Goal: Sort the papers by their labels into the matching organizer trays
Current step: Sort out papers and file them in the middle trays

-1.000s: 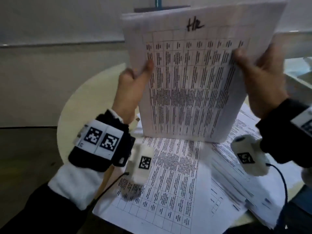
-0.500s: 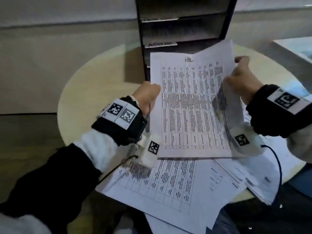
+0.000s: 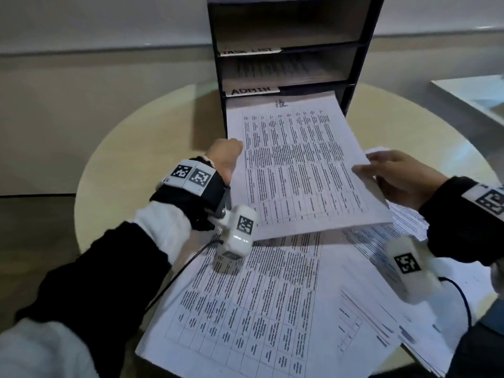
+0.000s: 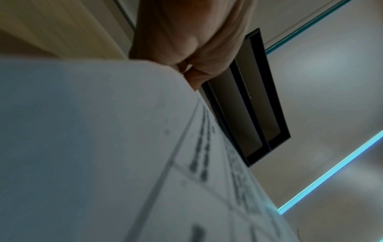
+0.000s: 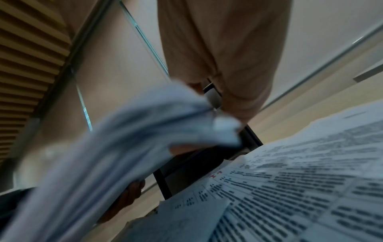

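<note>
A printed sheet marked HR (image 3: 297, 165) lies nearly flat in the air, its top edge just inside the lowest slot of the black organizer (image 3: 357, 66). My left hand (image 3: 226, 159) pinches its left edge (image 4: 145, 131), thumb on top. My right hand (image 3: 392, 175) holds the right edge (image 5: 145, 131) between thumb and fingers. The slot above is labelled ADMIN (image 3: 251, 90) and holds papers; the one above that carries a task list label (image 3: 249, 51).
More printed sheets (image 3: 259, 309) lie spread on the round pale table (image 3: 141, 137) under my hands, with a stack (image 3: 425, 304) at the right hanging over the near edge. A white tray-like object (image 3: 474, 94) sits at far right.
The HR sheet came down from upright in front of my face to nearly flat, and both hands moved it forward until its top edge reached the lowest slot.
</note>
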A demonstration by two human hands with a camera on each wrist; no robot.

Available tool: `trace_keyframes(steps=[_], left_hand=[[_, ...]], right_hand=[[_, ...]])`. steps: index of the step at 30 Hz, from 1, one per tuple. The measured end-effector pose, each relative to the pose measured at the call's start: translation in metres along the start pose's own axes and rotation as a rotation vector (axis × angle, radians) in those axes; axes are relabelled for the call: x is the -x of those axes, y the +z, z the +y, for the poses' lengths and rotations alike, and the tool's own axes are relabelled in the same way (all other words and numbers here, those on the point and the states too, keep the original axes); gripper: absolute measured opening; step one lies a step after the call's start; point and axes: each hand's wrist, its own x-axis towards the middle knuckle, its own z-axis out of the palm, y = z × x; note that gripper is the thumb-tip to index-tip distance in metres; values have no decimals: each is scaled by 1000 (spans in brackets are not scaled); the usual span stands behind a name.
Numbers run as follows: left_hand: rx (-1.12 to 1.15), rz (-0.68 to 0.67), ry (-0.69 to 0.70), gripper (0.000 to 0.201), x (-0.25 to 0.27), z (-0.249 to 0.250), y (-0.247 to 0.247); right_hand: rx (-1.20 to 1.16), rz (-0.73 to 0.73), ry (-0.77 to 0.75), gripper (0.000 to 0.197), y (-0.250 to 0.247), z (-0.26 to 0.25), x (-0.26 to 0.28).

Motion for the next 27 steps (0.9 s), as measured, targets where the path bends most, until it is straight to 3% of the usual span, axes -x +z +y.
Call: trace_keyframes(steps=[3, 5, 9, 14, 17, 22, 24, 27], left_hand=[[-14, 5, 26, 26, -19, 12, 5], [-30, 32, 46, 27, -25, 22, 7], [20, 48, 87, 28, -36, 31, 7], [301, -131, 73, 27, -31, 34, 1], [313, -143, 104, 28, -19, 38, -7], [156, -54, 209, 44, -10, 40, -10], [-42, -34, 254, 46, -12, 39, -8], [-501, -51, 324, 34, -18, 40, -5]], right_hand=[[-33, -153, 20, 20, -7, 4, 10], [-91, -168, 37, 23, -10, 5, 14], [-160, -48, 29, 22, -6, -2, 8], [-335, 60, 6, 23, 7, -26, -32], [-453, 92, -20, 23, 22, -43, -64], [-698, 179, -69, 28, 48, -61, -108], [-680, 186, -87, 17, 57, -69, -119], [-684, 234, -48, 25, 61, -75, -132]])
